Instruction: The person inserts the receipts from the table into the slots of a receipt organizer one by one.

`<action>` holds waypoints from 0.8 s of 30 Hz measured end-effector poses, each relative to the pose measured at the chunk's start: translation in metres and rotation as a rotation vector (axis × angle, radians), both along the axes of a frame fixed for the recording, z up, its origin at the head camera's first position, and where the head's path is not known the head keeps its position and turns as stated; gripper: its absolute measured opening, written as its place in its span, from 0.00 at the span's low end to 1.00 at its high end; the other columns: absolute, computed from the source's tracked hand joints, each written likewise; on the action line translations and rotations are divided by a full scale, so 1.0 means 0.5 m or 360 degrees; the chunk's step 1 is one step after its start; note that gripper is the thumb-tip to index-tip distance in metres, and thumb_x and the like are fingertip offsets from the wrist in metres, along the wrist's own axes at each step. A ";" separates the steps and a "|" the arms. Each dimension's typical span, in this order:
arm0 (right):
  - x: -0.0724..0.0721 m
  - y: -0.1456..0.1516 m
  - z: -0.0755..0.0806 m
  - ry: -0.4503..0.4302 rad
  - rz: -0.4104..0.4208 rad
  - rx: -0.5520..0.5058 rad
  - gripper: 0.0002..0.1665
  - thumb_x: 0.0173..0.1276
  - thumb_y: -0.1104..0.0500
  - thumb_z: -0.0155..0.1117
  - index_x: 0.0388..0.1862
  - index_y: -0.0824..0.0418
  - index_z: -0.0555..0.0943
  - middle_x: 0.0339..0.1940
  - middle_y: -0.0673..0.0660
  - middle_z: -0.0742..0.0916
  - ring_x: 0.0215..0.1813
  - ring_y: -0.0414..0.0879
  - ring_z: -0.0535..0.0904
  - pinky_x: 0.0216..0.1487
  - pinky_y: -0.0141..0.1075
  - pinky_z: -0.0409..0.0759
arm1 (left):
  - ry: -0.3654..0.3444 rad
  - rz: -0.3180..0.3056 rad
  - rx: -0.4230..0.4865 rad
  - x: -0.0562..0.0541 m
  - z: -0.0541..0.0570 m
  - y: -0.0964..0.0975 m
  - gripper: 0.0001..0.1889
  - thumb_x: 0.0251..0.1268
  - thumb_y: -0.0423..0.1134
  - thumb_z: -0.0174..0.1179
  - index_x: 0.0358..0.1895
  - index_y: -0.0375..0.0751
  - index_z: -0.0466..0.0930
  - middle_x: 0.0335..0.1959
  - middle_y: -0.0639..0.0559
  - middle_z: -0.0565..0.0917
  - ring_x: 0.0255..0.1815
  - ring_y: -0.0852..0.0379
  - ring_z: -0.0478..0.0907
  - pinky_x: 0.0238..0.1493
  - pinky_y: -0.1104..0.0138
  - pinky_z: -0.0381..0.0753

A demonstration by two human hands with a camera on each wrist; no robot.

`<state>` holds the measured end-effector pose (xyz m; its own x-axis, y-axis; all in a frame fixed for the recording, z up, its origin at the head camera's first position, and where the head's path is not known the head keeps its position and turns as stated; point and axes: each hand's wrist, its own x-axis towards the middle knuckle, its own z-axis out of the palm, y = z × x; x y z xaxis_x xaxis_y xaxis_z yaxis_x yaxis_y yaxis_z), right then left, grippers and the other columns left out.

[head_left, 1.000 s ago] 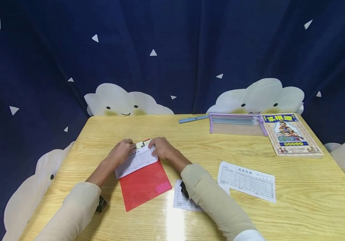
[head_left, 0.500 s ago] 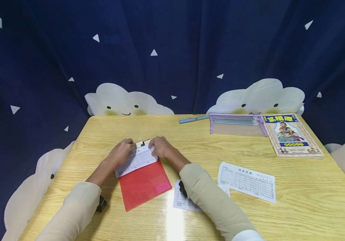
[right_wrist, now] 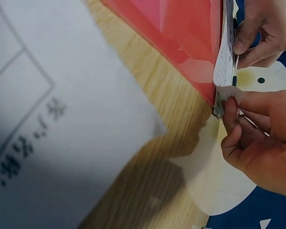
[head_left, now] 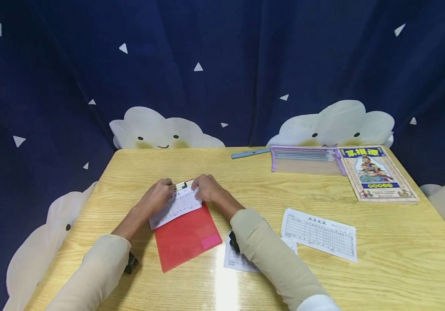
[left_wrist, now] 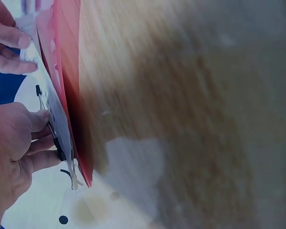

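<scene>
A red clip folder (head_left: 187,244) with a pink label lies on the table, turned slightly. Over its upper half is a white printed form (head_left: 181,207), close to the metal clip (head_left: 181,186) at the top edge. My left hand (head_left: 159,196) grips the clip; in the left wrist view, thumb and fingers (left_wrist: 45,160) are at its metal parts. With thumb and index finger, my right hand (head_left: 208,190) pinches the form's upper right corner, seen also in the right wrist view, where the right hand (right_wrist: 262,133) is beside the folder's top corner. Whether the clip's jaw holds the form, I cannot tell.
Another form (head_left: 319,233) lies to the right, and a second (head_left: 242,261) is partly under my right forearm. Toward the back are a blue pen (head_left: 249,153), a purple-edged mesh pencil pouch (head_left: 304,162) and a comic-style book (head_left: 378,175). Both wrists wear black devices.
The form has slid very slightly up toward the clip, baring a little more of the red folder. Both hands stay almost where they were.
</scene>
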<state>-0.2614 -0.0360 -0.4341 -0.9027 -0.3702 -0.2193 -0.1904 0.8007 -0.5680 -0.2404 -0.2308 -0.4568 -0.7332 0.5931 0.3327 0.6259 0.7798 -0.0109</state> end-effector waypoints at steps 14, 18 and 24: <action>-0.005 -0.004 0.002 0.0017 0.0013 -0.0051 0.17 0.55 0.68 0.66 0.46 0.60 0.84 0.48 0.57 0.86 0.50 0.45 0.75 0.49 0.29 0.76 | 0.0013 0.0003 -0.0032 -0.001 -0.003 -0.002 0.07 0.46 0.19 0.57 0.28 0.32 0.80 0.26 0.44 0.75 0.29 0.47 0.76 0.31 0.60 0.79; -0.004 -0.005 0.001 -0.0011 0.0000 -0.0050 0.17 0.56 0.67 0.67 0.46 0.60 0.84 0.49 0.57 0.85 0.51 0.46 0.74 0.48 0.29 0.76 | -0.0002 0.0021 -0.0050 0.002 -0.002 -0.002 0.07 0.48 0.19 0.56 0.28 0.32 0.80 0.27 0.44 0.75 0.29 0.48 0.76 0.30 0.60 0.78; -0.006 -0.009 -0.003 0.0026 0.0004 -0.0038 0.18 0.57 0.67 0.66 0.48 0.58 0.83 0.50 0.56 0.85 0.54 0.46 0.74 0.54 0.31 0.75 | 0.0023 0.0012 -0.0064 0.000 -0.003 0.001 0.06 0.50 0.21 0.57 0.26 0.33 0.79 0.26 0.44 0.75 0.28 0.48 0.76 0.29 0.60 0.78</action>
